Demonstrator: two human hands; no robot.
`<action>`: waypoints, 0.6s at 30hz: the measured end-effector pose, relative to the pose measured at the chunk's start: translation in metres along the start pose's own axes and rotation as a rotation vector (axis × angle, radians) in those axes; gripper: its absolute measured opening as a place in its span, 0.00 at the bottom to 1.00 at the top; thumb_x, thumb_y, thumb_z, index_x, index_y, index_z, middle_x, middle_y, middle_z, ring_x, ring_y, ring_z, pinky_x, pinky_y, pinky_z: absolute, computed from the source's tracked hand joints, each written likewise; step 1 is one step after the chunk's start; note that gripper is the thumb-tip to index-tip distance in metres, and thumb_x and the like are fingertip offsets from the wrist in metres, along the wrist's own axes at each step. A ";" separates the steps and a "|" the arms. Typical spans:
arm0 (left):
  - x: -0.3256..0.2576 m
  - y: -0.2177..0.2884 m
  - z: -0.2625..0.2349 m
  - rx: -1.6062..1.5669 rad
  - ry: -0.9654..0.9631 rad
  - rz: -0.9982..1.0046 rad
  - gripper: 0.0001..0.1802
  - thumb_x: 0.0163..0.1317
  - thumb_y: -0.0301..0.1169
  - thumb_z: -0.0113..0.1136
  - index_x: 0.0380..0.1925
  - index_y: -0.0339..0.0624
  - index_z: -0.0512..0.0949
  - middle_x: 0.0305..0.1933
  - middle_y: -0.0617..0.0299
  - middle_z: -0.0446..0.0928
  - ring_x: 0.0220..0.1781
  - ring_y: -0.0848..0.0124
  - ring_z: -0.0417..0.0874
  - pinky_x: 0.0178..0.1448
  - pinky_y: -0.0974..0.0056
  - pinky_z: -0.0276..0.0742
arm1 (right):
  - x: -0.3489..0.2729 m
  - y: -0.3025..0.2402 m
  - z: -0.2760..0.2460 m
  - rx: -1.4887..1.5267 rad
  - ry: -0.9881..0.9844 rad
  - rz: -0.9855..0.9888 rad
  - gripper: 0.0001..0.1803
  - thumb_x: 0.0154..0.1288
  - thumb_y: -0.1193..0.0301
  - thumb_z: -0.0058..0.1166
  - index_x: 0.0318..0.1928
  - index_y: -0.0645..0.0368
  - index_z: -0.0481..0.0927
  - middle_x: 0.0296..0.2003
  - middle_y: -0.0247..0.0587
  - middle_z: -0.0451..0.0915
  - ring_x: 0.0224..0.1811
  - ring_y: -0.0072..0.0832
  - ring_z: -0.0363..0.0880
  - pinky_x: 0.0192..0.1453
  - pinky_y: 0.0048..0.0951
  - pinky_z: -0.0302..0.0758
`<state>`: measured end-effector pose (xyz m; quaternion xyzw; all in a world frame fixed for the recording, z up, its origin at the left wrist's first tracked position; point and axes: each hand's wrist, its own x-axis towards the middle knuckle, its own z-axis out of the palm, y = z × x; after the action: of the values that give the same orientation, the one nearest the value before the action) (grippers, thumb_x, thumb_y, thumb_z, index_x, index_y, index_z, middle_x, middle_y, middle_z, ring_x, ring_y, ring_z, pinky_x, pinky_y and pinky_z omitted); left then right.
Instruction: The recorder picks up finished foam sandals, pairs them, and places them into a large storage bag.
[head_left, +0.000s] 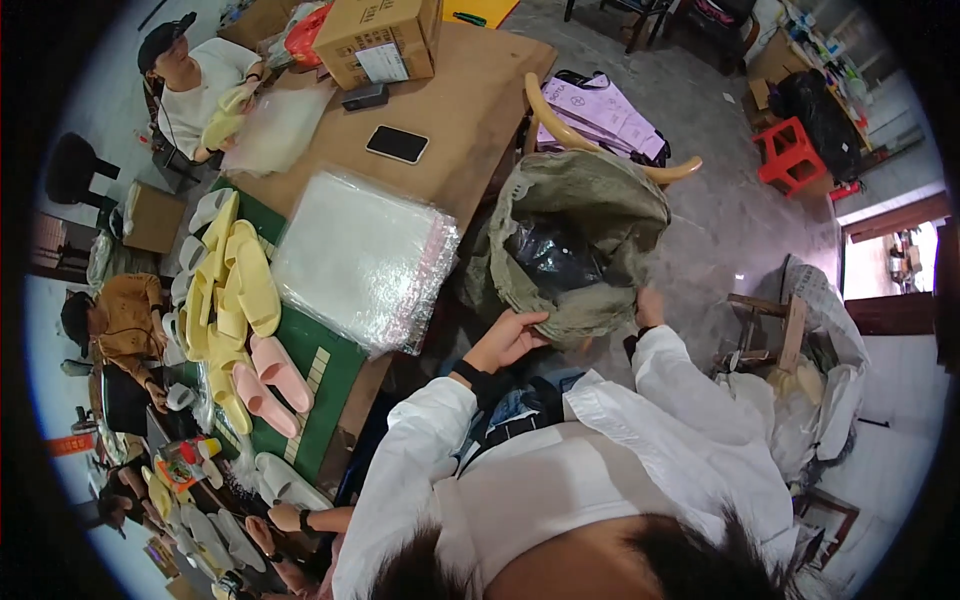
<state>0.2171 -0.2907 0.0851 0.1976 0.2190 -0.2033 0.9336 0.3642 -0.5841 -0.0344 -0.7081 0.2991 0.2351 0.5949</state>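
Holds open the grey-green sack (600, 188) just right of the table (475, 115), with dark plastic (555, 255) inside and the mouth unclosed. Pinches the table-side rim with the left hand (508, 340); touches the farther rim with the right hand (650, 308), cannot tell how far open.

Olive-grey woven sack (625, 225), mouth wide open and tilted up, rim creased and uneven, sides slumped in folds. Sits just beside the brown table (470, 110), off its right edge. Inside: glossy black plastic (555, 255), crumpled (bag or liner, can't tell), below the rim.
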 end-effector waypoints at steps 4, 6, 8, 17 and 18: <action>0.005 -0.009 -0.015 -0.067 0.027 0.046 0.18 0.61 0.22 0.47 0.52 0.33 0.65 0.53 0.49 0.71 0.52 0.58 0.75 0.57 0.54 0.72 | -0.025 -0.079 0.019 -0.117 0.489 -0.811 0.21 0.55 0.71 0.53 0.47 0.70 0.71 0.41 0.52 0.76 0.40 0.41 0.75 0.45 0.39 0.69; 0.021 -0.012 -0.030 -0.032 0.049 0.011 0.18 0.61 0.23 0.48 0.52 0.34 0.66 0.52 0.49 0.72 0.51 0.57 0.76 0.56 0.54 0.73 | -0.008 -0.073 -0.001 -0.440 0.794 -0.751 0.22 0.54 0.73 0.52 0.49 0.73 0.70 0.46 0.57 0.75 0.48 0.46 0.73 0.49 0.40 0.67; 0.024 -0.008 -0.039 0.123 0.304 -0.244 0.18 0.61 0.26 0.51 0.51 0.35 0.66 0.50 0.50 0.72 0.48 0.57 0.76 0.52 0.55 0.76 | -0.013 -0.067 -0.003 -0.510 0.637 -0.490 0.24 0.54 0.73 0.51 0.51 0.73 0.68 0.48 0.59 0.73 0.51 0.48 0.72 0.50 0.40 0.66; -0.002 0.001 -0.032 0.563 0.214 -0.230 0.27 0.56 0.42 0.59 0.48 0.32 0.69 0.50 0.54 0.69 0.46 0.61 0.77 0.44 0.62 0.76 | -0.005 -0.040 0.012 -0.782 0.649 -0.254 0.39 0.54 0.52 0.54 0.58 0.65 0.58 0.55 0.63 0.64 0.57 0.51 0.64 0.58 0.46 0.61; 0.020 -0.009 -0.039 0.778 0.425 -0.269 0.33 0.51 0.47 0.62 0.47 0.27 0.70 0.48 0.50 0.71 0.45 0.64 0.78 0.43 0.66 0.75 | -0.005 -0.036 0.030 -0.889 0.846 -0.408 0.43 0.54 0.48 0.53 0.62 0.63 0.55 0.60 0.59 0.58 0.61 0.51 0.57 0.60 0.50 0.56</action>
<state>0.2164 -0.2866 0.0405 0.5401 0.3367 -0.3449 0.6899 0.3872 -0.5495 -0.0111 -0.9610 0.2413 -0.0810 0.1083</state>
